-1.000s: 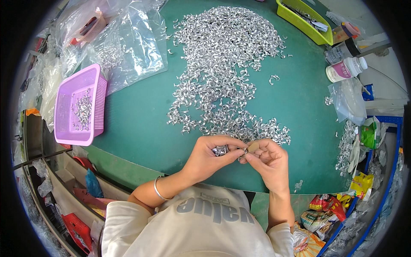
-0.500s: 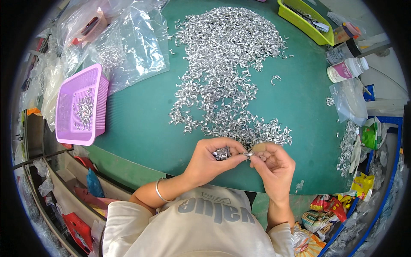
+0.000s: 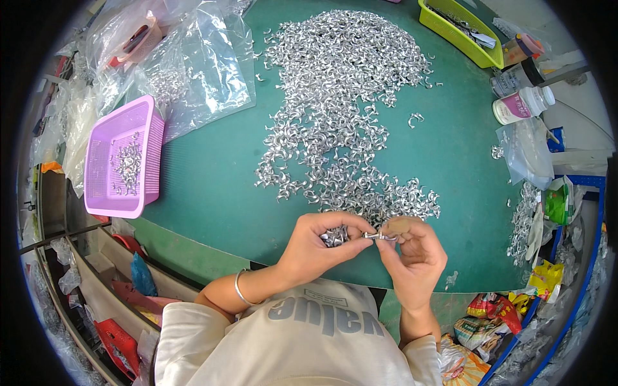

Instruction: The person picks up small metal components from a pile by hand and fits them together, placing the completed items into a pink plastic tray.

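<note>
My left hand [image 3: 320, 246] is closed around a small heap of shiny curved metal pieces [image 3: 334, 236] in its palm. Its thumb and forefinger pinch one small silvery metal piece [image 3: 371, 236] at the tips. Facing it, my right hand [image 3: 413, 251] pinches another small curved metal piece [image 3: 386, 237] between thumb and fingers. The two pieces meet or nearly meet; whether they touch I cannot tell. A tan covering wraps one right fingertip. Just beyond both hands lies the near end of a large pile of the same curved metal pieces [image 3: 347, 58].
A purple basket [image 3: 153, 157] holding some metal pieces stands at the left, by clear plastic bags [image 3: 219, 71]. At the far right are a green tray [image 3: 444, 24] of tools and a white bottle [image 3: 518, 106]. More pieces [image 3: 524, 222] lie along the table's right edge.
My hands have drawn slightly apart at the fingertips, the right one shifting a little to the right. More of the pinched metal pieces shows between them now.
</note>
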Action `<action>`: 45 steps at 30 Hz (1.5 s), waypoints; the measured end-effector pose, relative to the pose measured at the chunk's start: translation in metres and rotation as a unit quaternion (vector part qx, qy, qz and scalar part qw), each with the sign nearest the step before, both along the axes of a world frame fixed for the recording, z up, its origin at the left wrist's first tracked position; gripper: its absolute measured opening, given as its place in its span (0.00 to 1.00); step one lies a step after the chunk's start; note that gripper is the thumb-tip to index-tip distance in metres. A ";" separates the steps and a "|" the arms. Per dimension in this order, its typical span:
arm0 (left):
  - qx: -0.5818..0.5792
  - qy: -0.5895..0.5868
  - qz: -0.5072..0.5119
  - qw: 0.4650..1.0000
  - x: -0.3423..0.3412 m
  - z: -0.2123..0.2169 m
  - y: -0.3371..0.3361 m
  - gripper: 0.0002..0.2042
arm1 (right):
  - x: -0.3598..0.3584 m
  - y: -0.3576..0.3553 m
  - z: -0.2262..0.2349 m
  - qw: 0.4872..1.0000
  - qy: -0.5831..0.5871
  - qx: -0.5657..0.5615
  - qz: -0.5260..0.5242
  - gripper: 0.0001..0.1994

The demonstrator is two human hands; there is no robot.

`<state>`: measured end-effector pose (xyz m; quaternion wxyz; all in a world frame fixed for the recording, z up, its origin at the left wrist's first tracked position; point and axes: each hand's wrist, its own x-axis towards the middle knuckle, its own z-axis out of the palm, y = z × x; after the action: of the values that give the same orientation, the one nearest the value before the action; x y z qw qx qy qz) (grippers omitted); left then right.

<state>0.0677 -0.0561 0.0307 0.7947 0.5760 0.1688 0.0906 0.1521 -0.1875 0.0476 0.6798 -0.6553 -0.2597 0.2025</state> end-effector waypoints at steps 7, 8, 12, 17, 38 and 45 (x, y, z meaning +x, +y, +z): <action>0.028 -0.014 0.001 1.000 -0.001 -0.002 0.000 0.06 | -0.002 0.000 0.002 0.999 -0.031 0.012 0.000 0.12; 0.030 -0.019 0.001 0.999 -0.002 -0.003 0.000 0.07 | -0.002 0.000 0.003 0.999 -0.031 0.010 0.002 0.12; 0.029 -0.022 0.005 0.999 -0.002 -0.003 0.000 0.07 | -0.003 -0.001 0.003 1.000 -0.026 0.007 0.006 0.12; 0.034 -0.016 0.015 0.999 -0.002 0.001 0.000 0.06 | -0.003 -0.001 0.003 1.000 -0.015 0.004 0.013 0.12; -0.121 0.033 -0.019 0.992 -0.001 -0.009 0.001 0.08 | -0.009 -0.002 -0.002 0.997 -0.070 -0.037 -0.010 0.17; -0.020 -0.018 -0.026 0.999 0.001 -0.003 0.005 0.05 | -0.009 -0.001 0.001 0.971 -0.221 -0.096 -0.007 0.20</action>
<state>0.0690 -0.0512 0.0273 0.8109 0.5627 0.1412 0.0770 0.1429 -0.1883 0.0485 0.5407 -0.7479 -0.3783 0.0725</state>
